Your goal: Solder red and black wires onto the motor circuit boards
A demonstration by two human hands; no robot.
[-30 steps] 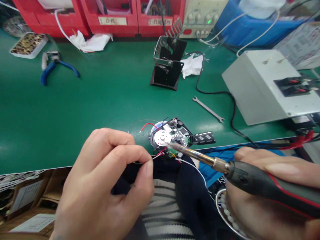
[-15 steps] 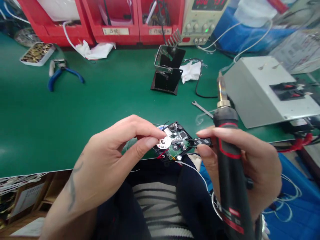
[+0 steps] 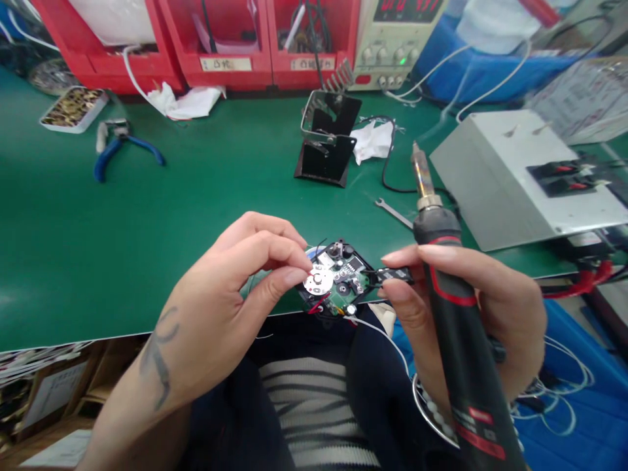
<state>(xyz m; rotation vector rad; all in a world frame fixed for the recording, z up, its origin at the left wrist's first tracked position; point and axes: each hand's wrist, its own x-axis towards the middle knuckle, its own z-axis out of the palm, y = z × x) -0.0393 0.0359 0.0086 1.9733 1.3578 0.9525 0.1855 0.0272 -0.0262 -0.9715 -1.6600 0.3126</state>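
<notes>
Inside white tray (image 3: pixel 101 104), small brass-coloured parts (image 3: pixel 73 106)

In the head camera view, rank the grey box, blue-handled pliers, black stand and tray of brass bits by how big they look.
1. Grey box
2. Black stand
3. Blue-handled pliers and tray of brass bits: too alike to rank.

The exposed circuit board (image 3: pixel 349 280) seemingly overhangs the table (image 3: pixel 220 163) edge; the soldering iron (image 3: pixel 449 304) tilts tip upward.
</notes>
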